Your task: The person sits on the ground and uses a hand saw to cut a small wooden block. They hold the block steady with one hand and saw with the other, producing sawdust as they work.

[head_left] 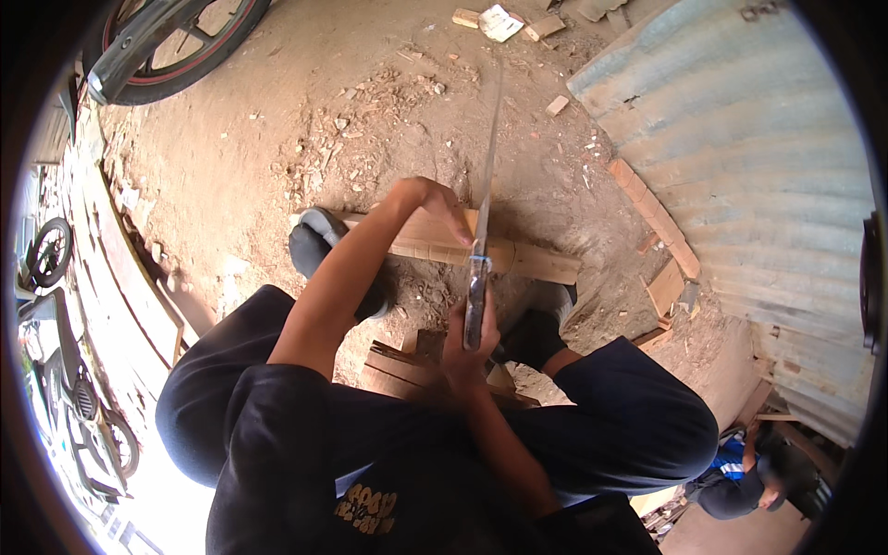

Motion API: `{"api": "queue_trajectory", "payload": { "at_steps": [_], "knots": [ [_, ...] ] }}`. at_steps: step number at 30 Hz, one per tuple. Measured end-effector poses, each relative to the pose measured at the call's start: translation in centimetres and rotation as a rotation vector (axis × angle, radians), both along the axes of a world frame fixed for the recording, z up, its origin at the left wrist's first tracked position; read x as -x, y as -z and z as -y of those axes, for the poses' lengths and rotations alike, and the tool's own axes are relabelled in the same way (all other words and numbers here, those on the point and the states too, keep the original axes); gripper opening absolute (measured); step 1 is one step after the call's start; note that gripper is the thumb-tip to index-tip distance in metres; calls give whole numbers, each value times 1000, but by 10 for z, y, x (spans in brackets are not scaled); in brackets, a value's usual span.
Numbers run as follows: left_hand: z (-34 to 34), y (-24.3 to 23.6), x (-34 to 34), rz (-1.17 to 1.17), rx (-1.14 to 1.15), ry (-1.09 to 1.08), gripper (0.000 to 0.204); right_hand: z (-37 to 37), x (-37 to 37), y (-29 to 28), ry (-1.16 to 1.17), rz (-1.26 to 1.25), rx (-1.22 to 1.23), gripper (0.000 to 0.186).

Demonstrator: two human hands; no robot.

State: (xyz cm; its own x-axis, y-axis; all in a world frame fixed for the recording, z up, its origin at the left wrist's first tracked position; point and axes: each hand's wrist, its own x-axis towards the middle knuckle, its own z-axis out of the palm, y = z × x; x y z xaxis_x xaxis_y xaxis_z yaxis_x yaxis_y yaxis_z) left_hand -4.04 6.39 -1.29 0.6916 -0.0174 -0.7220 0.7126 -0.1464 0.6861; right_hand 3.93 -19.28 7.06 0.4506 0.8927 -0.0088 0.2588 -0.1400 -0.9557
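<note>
My right hand [466, 338] is closed around the handle of a hand saw [478, 291], whose long blade points away from me and crosses a wooden board [435, 227] lying on a longer timber [541, 264] on the dirt. My left hand [437, 208] grips the board just left of the blade, its thumb and fingers bent down close to the saw. My shoe [314, 240] rests against the left end of the timber. Loose wood offcuts [393, 370] lie below, between my legs.
A corrugated metal sheet [740, 166] fills the right, bordered by wooden pieces [652, 208]. A motorbike wheel [185, 46] is top left, with motorbikes [79, 388] and planks [139, 277] farther left. Another person [735, 481] crouches at the lower right. Scraps [499, 23] are scattered on the dirt.
</note>
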Motion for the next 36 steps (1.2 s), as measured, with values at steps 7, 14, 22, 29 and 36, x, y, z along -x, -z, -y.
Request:
{"api": "queue_trajectory", "payload": {
  "at_steps": [7,14,22,29,36],
  "knots": [
    [42,6,-6,65,-267,-156,104,-6,-2,29,115,-65,-113,43],
    [37,56,-11,143,-104,15,97,-36,-58,13,351,-275,-90,16],
    [48,66,-14,99,80,-38,88,-37,-78,62,518,218,-173,34],
    [48,35,0,115,-197,-52,88,-40,-19,8,216,-179,-280,43],
    [41,19,65,18,-401,-315,92,-49,1,-15,238,-300,-338,47]
  ]
}}
